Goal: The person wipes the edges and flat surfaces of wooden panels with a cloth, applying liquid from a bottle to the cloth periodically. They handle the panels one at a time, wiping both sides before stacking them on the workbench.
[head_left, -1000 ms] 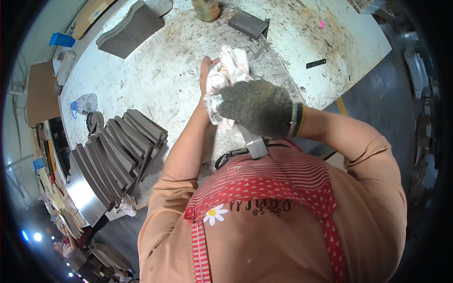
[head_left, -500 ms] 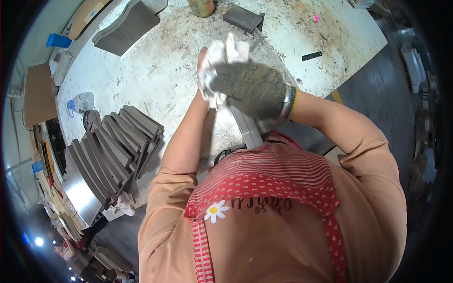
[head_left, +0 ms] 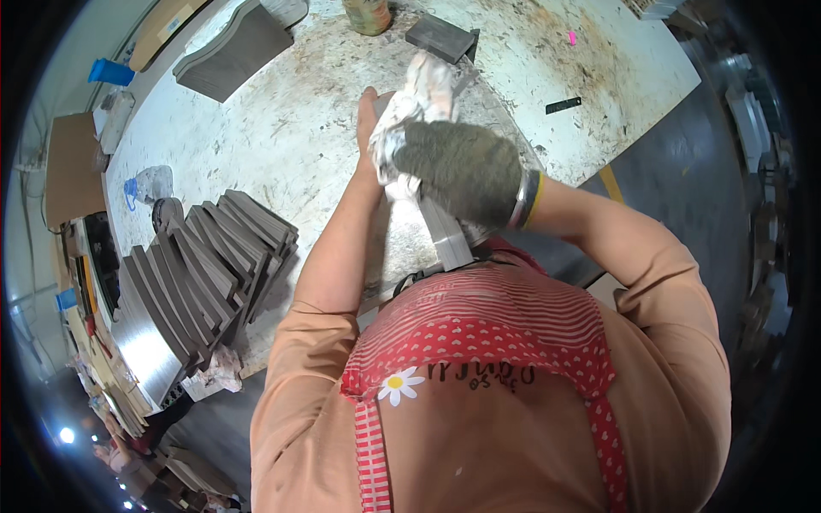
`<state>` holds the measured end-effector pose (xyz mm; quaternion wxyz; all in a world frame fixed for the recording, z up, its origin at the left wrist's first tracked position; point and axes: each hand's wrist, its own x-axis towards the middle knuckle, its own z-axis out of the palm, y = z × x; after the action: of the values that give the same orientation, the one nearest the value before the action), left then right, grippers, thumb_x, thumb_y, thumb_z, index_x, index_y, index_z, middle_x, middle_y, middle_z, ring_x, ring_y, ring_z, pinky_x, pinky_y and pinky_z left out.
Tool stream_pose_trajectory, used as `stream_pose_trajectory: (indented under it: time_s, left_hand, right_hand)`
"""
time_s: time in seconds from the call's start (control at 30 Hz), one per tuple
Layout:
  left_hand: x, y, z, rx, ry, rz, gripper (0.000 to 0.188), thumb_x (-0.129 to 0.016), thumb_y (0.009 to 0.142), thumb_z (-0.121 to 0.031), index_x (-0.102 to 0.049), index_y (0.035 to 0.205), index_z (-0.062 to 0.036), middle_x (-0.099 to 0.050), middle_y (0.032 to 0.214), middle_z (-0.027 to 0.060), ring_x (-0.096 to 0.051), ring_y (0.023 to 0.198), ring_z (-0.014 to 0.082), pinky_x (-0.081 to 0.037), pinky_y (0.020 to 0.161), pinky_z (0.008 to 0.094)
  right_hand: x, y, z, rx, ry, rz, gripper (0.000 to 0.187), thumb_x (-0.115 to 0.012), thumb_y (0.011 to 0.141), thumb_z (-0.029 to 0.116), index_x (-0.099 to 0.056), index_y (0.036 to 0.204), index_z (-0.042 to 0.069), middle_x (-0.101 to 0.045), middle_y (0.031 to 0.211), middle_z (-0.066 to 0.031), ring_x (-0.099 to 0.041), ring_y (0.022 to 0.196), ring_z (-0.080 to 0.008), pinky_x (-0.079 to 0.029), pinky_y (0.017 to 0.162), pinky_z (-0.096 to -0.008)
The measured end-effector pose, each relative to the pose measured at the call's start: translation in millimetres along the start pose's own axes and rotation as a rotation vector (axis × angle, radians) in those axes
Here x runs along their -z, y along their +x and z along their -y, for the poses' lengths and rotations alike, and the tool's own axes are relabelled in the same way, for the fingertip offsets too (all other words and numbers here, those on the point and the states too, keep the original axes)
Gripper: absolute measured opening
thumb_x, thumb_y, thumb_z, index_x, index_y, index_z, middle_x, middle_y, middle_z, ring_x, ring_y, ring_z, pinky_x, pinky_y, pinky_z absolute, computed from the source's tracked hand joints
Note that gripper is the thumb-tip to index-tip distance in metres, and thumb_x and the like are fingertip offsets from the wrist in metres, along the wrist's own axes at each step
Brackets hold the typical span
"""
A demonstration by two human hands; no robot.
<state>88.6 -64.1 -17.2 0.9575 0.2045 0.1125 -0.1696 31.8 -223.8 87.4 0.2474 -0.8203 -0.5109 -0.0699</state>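
Observation:
My right hand (head_left: pixel 466 171), in a dark grey-green knitted glove, is closed on a crumpled white cloth (head_left: pixel 423 90) and presses it against a grey board (head_left: pixel 446 239). The board's near end points toward my apron. My bare left hand (head_left: pixel 369 128) grips the board from the left side; the cloth hides most of its fingers. Left of my forearm, a row of curved grey boards (head_left: pixel 201 265) leans together on the table.
The worn, stained white table (head_left: pixel 299 137) carries a stack of curved grey boards (head_left: pixel 235 51), a jar (head_left: pixel 368 15), a dark block (head_left: pixel 440 36), a small black strip (head_left: pixel 563 105) and a clear plastic bottle (head_left: pixel 154 184). Grey floor (head_left: pixel 654 171) lies beyond the right edge.
My right hand has shifted slightly right and down with the cloth, whose shape is now longer and narrower. More of the board's near end shows. The left hand stays nearly in place.

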Motion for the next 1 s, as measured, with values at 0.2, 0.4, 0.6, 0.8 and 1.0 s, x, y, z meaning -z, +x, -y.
stream_pose_trajectory:
  time_s: [0.2, 0.4, 0.6, 0.8, 1.0]
  left_hand:
    - [-20, -14, -3, -0.240, 0.646, -0.221, 0.054, -0.017, 0.095, -0.039, -0.052, 0.075, -0.0033, -0.056, 0.065, 0.0120, -0.049, 0.058, 0.0219, -0.044, 0.065, 0.0331]
    - [-40, -28, -3, -0.257, 0.575, -0.359, 0.055, -0.028, 0.093, -0.047, -0.059, 0.076, -0.0053, -0.060, 0.070, 0.0073, -0.057, 0.066, 0.0164, -0.046, 0.067, 0.0287]
    - [-7, -17, -10, -0.255, 0.507, -0.242, 0.051, -0.030, 0.093, -0.044, -0.057, 0.080, -0.0033, -0.058, 0.067, 0.0086, -0.056, 0.063, 0.0195, -0.047, 0.065, 0.0309]
    - [-17, -21, -3, -0.440, 0.728, -0.240, 0.058, -0.019, 0.093, -0.042, -0.052, 0.067, -0.0029, -0.053, 0.058, 0.0128, -0.049, 0.057, 0.0222, -0.043, 0.060, 0.0322]
    - [-5, -22, -9, -0.474, 0.717, -0.117, 0.058, -0.023, 0.094, -0.043, -0.057, 0.066, -0.0057, -0.056, 0.058, 0.0078, -0.052, 0.054, 0.0185, -0.044, 0.060, 0.0306]
  right_hand:
    - [53, -9, -15, -0.145, 0.620, 0.544, 0.041, -0.070, 0.075, 0.033, -0.062, 0.105, 0.005, -0.063, 0.106, -0.0121, -0.059, 0.102, -0.0209, -0.046, 0.091, -0.0339]
    - [50, -3, -50, 0.206, -0.201, 0.022, 0.034, -0.053, 0.089, 0.023, -0.057, 0.122, 0.023, -0.053, 0.128, -0.0049, -0.051, 0.116, -0.0229, -0.043, 0.096, -0.0356]
    - [33, 16, -25, 0.187, 0.085, 0.139, 0.039, -0.066, 0.076, 0.020, -0.060, 0.114, 0.011, -0.058, 0.116, -0.0123, -0.057, 0.103, -0.0247, -0.047, 0.088, -0.0342]
    - [28, -35, 3, 0.116, 0.164, 0.270, 0.028, -0.060, 0.075, 0.017, -0.060, 0.101, 0.006, -0.060, 0.101, -0.0123, -0.059, 0.096, -0.0286, -0.048, 0.082, -0.0365]
    - [40, -24, 35, 0.170, 0.065, 0.173, 0.025, -0.061, 0.071, 0.013, -0.061, 0.095, 0.006, -0.064, 0.088, -0.0141, -0.064, 0.075, -0.0310, -0.052, 0.064, -0.0401]
